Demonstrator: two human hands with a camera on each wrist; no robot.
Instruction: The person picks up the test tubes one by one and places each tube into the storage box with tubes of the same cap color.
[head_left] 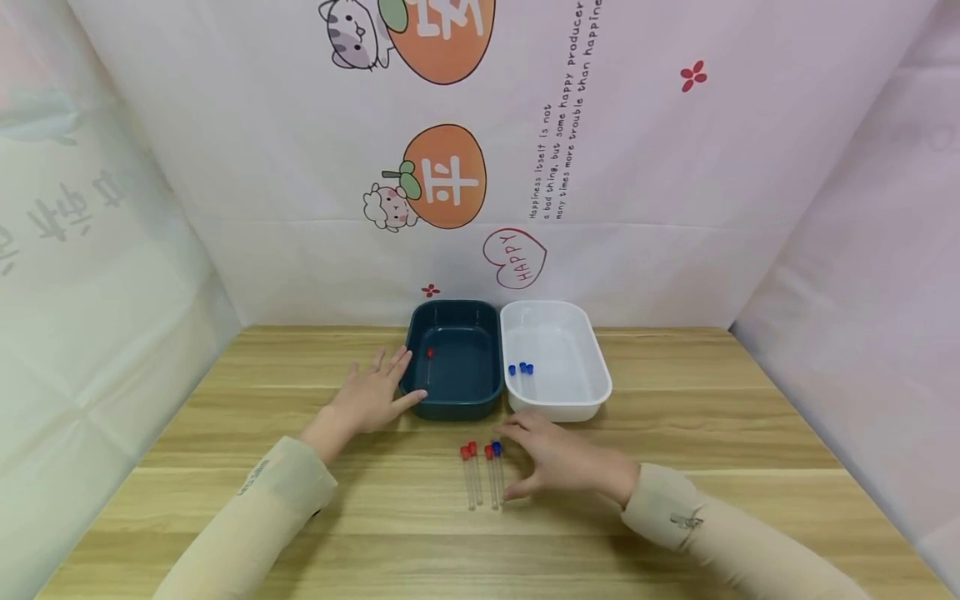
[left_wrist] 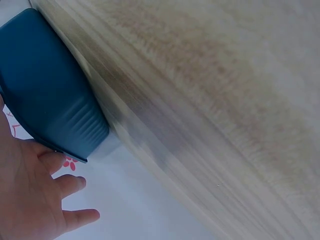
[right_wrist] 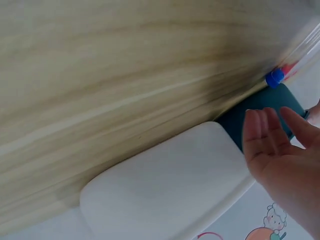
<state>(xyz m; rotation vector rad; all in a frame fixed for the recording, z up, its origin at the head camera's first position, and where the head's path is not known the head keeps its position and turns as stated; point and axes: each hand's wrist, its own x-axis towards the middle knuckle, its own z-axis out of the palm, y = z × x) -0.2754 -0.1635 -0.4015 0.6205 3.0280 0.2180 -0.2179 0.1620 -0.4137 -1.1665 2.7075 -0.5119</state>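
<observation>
Landmark: the dark blue tray (head_left: 453,411); sides are given as the person sees them. On the wood-grain table (head_left: 412,542), on the near side of the landmark, lie four capped tubes in two pairs. The left pair consists of two red-capped tubes (head_left: 470,479). The right pair is a third red-capped tube (head_left: 492,479) with a blue-capped tube (head_left: 499,473) close along its right side. The right hand (head_left: 558,458) is immediately right of this blue-capped tube, thumb toward the tube's near end, fingers toward its cap. The fingers are loosely bent and no grip is seen; contact cannot be confirmed. The left hand (head_left: 371,396) is at the landmark's left wall, fingers spread, touching the rim, grasping nothing. Immediately right of the landmark stands the white tray (head_left: 558,412), containing three blue caps (head_left: 522,367) at its left side. Inside the landmark, toward its left wall, is one red cap (head_left: 430,353). Beyond the landmark hangs a printed white cloth (head_left: 615,275).
</observation>
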